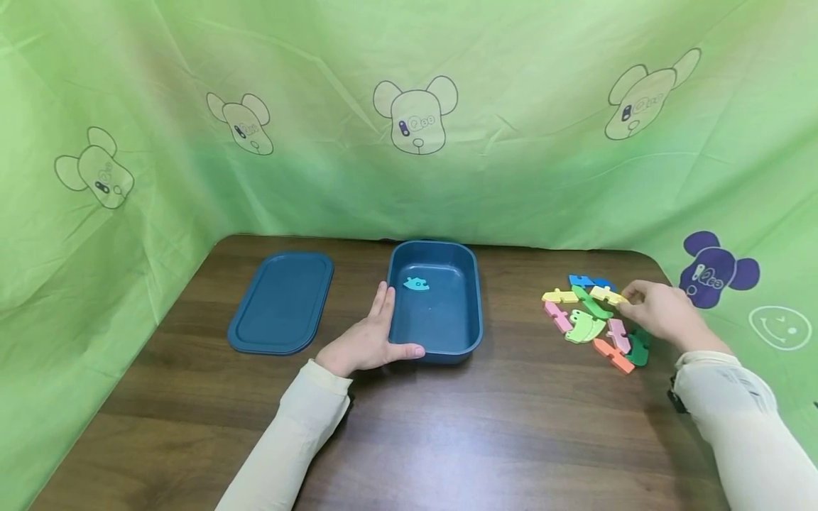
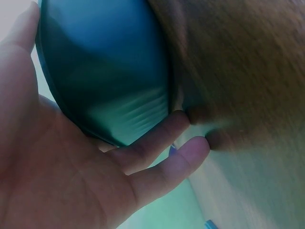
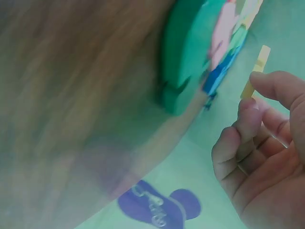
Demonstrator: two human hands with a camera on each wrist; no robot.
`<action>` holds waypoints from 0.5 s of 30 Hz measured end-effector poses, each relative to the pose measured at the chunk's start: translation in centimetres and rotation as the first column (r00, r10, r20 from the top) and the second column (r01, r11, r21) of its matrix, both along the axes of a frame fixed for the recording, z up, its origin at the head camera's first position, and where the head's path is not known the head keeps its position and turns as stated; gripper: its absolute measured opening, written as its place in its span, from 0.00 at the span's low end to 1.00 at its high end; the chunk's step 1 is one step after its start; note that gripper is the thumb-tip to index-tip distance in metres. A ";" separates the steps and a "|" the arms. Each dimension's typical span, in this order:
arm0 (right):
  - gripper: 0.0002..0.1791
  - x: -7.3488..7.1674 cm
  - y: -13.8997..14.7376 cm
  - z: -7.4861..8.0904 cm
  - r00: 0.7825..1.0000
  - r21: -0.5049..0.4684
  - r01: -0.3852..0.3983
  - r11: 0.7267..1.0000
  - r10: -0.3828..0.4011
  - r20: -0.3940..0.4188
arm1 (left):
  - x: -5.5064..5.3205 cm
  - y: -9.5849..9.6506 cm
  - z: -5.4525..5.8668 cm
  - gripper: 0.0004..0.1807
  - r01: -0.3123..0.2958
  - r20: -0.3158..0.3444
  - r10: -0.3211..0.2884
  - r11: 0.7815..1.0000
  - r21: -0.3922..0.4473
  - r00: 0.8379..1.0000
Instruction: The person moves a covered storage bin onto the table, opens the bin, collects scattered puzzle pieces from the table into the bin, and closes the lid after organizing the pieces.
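Note:
A blue rectangular box (image 1: 432, 312) stands at the table's middle, with a turquoise puzzle piece (image 1: 417, 284) lying inside. My left hand (image 1: 371, 337) rests at its near left corner, fingers stretched along the outer left wall and thumb over the front rim. The left wrist view shows those fingers (image 2: 164, 148) straight beside the box wall (image 2: 114, 62). With thumb and fingertips my right hand (image 1: 658, 312) pinches a pale yellow puzzle piece (image 3: 257, 71), lifted over the right-hand pile. In that pile lie a light green crocodile-head piece (image 1: 583, 328) and a dark green piece (image 1: 639, 348).
A blue lid (image 1: 281, 304) lies flat left of the box. Around the crocodile head are an orange piece (image 1: 613, 355), pink pieces (image 1: 558, 316), another yellow piece (image 1: 559, 296) and blue pieces (image 1: 579, 280). Green cloth (image 1: 319, 191) with printed bear heads borders the wooden table (image 1: 498, 433).

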State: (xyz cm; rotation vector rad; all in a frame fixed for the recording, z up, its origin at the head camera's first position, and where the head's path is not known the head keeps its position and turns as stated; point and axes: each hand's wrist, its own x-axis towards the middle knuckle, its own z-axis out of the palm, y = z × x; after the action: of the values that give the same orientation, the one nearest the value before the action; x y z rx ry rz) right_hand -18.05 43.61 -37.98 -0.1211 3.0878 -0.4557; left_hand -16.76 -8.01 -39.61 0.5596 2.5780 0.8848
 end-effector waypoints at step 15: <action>0.16 -0.6 -5.3 1.4 0.999 -0.024 -0.045 0.999 0.044 -0.016 | 0.0 0.0 -0.1 0.67 0.000 0.005 0.000 1.000 0.013 1.000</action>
State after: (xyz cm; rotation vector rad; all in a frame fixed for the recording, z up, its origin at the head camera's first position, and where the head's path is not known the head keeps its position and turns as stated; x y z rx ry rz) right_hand -18.69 38.33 -36.62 -0.1944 3.0885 -0.4933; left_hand -16.72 -8.02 -39.71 0.5597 2.5692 0.9029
